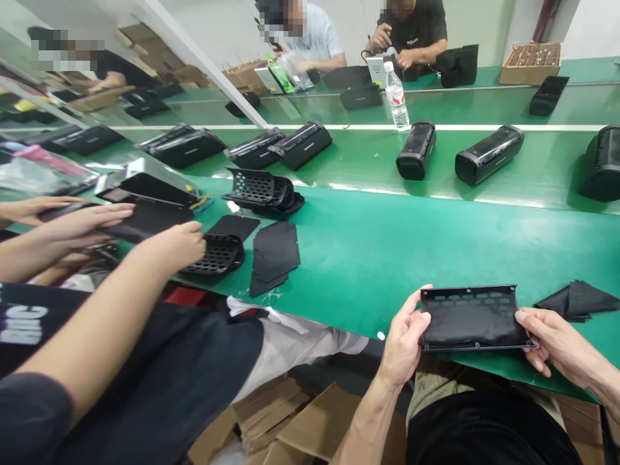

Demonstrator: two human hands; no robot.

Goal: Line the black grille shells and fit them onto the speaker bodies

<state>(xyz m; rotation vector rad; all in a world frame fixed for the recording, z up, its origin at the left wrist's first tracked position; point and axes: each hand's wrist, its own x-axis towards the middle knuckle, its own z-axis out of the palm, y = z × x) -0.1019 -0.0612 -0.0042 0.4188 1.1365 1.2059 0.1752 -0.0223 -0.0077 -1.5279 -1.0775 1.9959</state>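
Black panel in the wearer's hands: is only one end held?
No, the left hand and right hand hold opposite ends of the panel.

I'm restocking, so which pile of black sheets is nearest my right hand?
The pile beyond your right hand, at the picture's right edge; the other sheets lie farther left, near a co-worker's hand.

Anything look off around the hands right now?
The black sheet inside the held panel looks slightly rumpled, and slots show only along the top. To the right, loose sheets lie unevenly fanned. No spill shows.
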